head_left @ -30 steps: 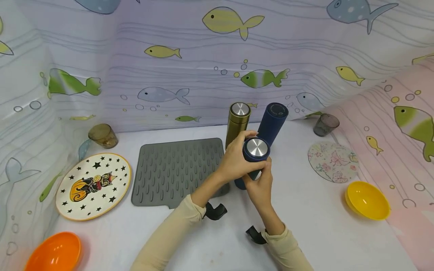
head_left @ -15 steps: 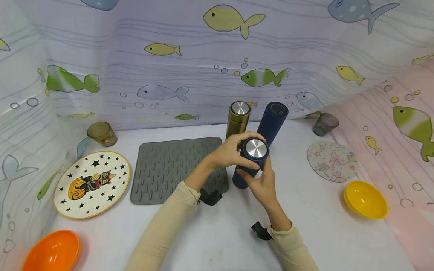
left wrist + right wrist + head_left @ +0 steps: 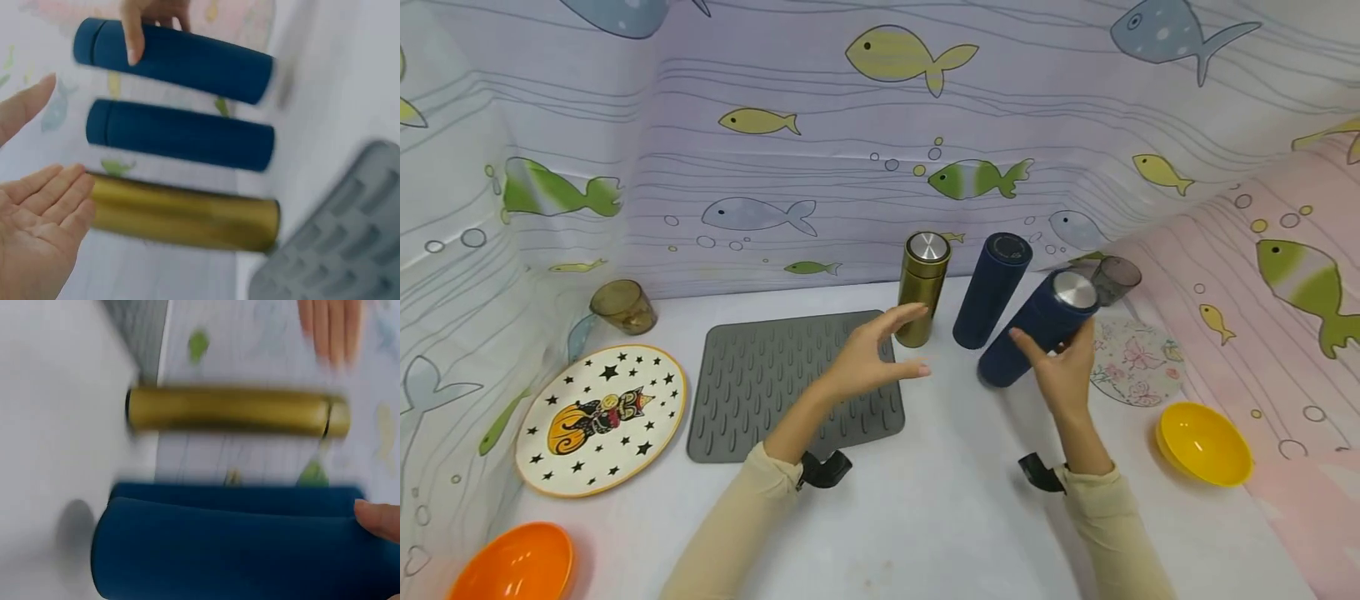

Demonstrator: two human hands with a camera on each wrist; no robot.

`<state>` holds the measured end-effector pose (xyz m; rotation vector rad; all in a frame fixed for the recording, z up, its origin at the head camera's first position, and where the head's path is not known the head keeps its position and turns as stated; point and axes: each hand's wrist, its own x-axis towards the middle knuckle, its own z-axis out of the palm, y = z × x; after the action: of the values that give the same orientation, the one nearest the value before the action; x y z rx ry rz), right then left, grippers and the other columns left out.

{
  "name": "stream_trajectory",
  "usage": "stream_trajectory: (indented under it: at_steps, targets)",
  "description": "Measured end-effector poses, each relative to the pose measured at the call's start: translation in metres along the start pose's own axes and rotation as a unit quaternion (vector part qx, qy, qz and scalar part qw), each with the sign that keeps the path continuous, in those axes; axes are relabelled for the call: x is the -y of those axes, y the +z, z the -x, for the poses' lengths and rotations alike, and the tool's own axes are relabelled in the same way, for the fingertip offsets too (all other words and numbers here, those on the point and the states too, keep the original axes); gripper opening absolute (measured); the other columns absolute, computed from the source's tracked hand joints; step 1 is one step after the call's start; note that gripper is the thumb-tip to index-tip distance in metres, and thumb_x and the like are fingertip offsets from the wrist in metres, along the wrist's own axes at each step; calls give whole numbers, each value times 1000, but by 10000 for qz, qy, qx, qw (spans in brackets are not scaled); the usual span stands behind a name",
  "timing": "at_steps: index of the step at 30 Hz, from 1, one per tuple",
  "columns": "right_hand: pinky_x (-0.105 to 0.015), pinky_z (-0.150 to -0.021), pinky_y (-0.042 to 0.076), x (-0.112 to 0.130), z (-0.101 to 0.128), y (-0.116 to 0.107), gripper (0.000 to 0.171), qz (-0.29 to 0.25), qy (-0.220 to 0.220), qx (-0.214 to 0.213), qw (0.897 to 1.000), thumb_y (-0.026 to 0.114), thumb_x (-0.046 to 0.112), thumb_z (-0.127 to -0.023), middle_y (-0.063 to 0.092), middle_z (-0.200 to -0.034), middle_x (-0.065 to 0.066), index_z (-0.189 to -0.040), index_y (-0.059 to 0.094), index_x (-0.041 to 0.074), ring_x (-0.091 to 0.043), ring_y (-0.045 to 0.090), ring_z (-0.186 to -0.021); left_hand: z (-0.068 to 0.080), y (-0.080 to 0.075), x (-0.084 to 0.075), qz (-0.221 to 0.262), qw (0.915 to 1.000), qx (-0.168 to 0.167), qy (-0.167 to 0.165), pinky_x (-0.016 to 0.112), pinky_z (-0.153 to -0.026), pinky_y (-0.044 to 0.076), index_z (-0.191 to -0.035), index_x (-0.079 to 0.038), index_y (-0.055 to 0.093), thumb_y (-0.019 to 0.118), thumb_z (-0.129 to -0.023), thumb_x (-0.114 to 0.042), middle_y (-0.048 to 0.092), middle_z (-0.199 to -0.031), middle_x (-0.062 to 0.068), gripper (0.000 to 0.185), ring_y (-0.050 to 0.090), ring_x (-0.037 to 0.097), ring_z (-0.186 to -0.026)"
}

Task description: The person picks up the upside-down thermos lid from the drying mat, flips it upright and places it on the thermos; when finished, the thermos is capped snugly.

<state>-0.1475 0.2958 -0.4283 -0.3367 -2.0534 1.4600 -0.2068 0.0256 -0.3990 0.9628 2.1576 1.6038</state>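
Near the table's back edge, the right hand (image 3: 1063, 375) grips a tilted matte navy flask (image 3: 1037, 327) with a steel cap. The left hand (image 3: 872, 358) hovers open, fingers straight, beside a brushed-gold cylindrical flask (image 3: 922, 289).

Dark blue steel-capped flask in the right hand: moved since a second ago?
Yes. The dark blue steel-capped flask went right, from in front of the gold flask to beside the floral coaster. Only the right hand grips it.
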Motion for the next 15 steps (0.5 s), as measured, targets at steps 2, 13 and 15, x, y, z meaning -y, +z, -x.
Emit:
stream_trajectory:
  at_steps: [2,13,15]
  targets:
    - [-28,-96,46,-10,-22,-8,80,152,154,-251,9995,82,10,-79,55,-135,-9,-145,36,10,-13,55,-116,13,-5,10,59,9997,-204,-152,43,-121,26,-152,-15,39,79,-85,-18,45,-154,-2,78,34,21,-147]
    - [-43,-116,35,-53,-68,-19,80,502,461,-348,9971,79,16,-83,48,-145,-14,-146,30,15,-30,48,-135,47,-27,39,206,9974,-660,-181,48,-121,24,-151,-13,40,76,-88,-14,42,-155,10,73,34,28,-147]
    - [-43,-118,33,-53,-68,-22,84,566,454,-236,9971,80,21,-83,46,-148,-13,-148,27,17,-29,45,-138,46,-32,40,152,9973,-668,-269,48,-121,24,-151,-13,40,76,-88,-14,41,-156,9,73,34,27,-147]
